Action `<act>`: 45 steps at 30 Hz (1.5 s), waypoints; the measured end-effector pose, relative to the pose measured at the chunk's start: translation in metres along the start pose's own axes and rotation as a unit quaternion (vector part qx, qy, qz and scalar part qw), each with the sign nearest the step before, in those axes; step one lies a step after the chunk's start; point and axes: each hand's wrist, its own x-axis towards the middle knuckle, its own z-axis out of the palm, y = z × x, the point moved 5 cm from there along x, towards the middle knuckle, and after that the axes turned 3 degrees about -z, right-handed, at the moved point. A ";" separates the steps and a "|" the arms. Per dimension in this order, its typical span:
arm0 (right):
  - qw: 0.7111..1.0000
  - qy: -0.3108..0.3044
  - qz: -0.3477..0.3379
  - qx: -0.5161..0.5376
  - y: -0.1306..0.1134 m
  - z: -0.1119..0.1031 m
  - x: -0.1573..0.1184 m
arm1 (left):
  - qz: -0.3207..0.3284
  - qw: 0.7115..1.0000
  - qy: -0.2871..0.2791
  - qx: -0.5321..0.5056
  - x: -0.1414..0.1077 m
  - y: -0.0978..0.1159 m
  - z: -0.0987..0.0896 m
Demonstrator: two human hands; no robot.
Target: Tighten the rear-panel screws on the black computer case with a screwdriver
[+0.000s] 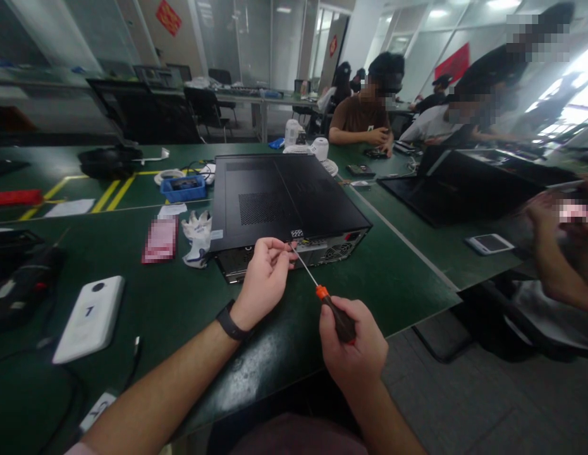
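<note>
A black computer case [284,189] lies flat on the green table, its rear panel with a fan grille [340,249] facing me. My right hand [353,341] is wrapped round the dark handle of a screwdriver [339,313] with an orange collar. The shaft points up and left, its tip at the rear edge of the case near a checkered sticker [296,233]. Beside the tip, my left hand [268,272] has its thumb and fingers pinched together at that edge. Whatever sits between those fingers is too small to make out.
Left of the case lie a white glove [198,237], a pink packet [160,240] and a blue tray [183,188]. A white phone-like device [90,319] and cables are nearer me. Across the table a person [365,114] handles small parts; another opened case [478,183] stands right.
</note>
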 end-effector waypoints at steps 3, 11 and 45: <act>1.000 0.004 0.006 -0.008 -0.001 0.002 0.000 | -0.002 1.000 -0.001 -0.002 0.001 0.000 0.000; 1.000 -0.006 -0.001 -0.014 -0.005 0.002 0.004 | -0.007 0.992 -0.011 0.123 -0.001 0.018 -0.007; 0.999 0.000 0.031 0.019 -0.001 0.001 -0.002 | 0.279 0.805 0.051 0.522 0.016 0.043 -0.035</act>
